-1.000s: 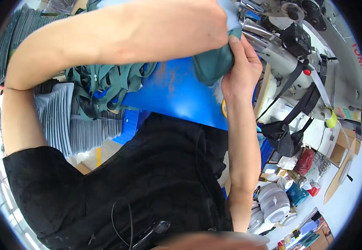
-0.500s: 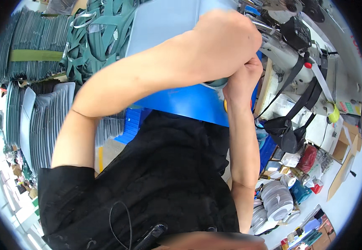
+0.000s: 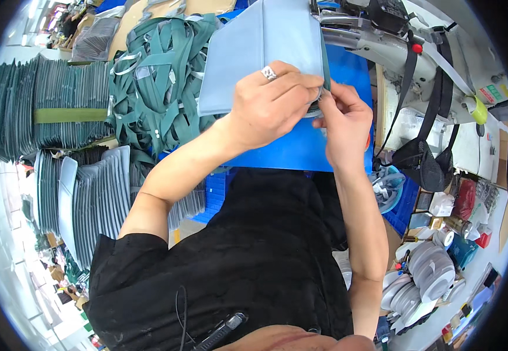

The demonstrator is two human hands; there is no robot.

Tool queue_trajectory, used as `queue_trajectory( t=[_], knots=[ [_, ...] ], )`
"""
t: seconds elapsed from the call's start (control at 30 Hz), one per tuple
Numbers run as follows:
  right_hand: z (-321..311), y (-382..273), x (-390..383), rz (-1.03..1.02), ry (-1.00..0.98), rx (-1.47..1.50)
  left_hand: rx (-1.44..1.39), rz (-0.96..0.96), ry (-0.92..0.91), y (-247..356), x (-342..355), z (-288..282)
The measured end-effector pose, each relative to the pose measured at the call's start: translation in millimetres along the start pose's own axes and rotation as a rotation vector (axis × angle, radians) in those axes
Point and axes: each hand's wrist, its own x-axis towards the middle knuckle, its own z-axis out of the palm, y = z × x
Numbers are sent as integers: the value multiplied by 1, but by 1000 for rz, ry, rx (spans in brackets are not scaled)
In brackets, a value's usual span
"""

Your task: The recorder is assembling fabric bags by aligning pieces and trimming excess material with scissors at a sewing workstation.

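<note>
A light blue-grey fabric panel with a seam down it lies on the blue table, its far right corner under the sewing machine. My left hand, with a ring on one finger, rests over the panel's near right corner, fingertips pinched at its edge. Close beside it, my right hand pinches the dark green strip that runs along the panel's right edge. The fingertips of both hands almost meet there. A small curled piece of the edge shows beneath them.
Left of the panel lies a tangled heap of green straps. Beyond it stand stacks of grey-green panels. At the right hang black straps and a black mesh pouch. A light-blue basket sits below the table's right side.
My left hand has come down and left from near the machine, uncovering the panel. My right hand has turned to pinch at the corner. The whole view has shifted.
</note>
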Motion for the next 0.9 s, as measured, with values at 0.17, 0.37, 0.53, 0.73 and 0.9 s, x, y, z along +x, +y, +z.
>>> queue_trajectory(
  t=[0.17, 0.37, 0.53, 0.73, 0.9],
  knots=[
    [7, 0, 5, 104, 6, 209, 2, 43, -25, -10, 14, 1],
    [22, -4, 35, 151, -4, 279, 15, 41, -62, -35, 36, 0],
    [38, -10, 59, 183, 51, 323, 43, 33, -104, -60, 47, 2],
    [46, 2, 73, 124, 198, 384, -151, 153, 69, -37, 10, 15],
    [52, -18, 72, 135, 205, 248, -103, -503, -71, -37, -47, 38]
  ],
)
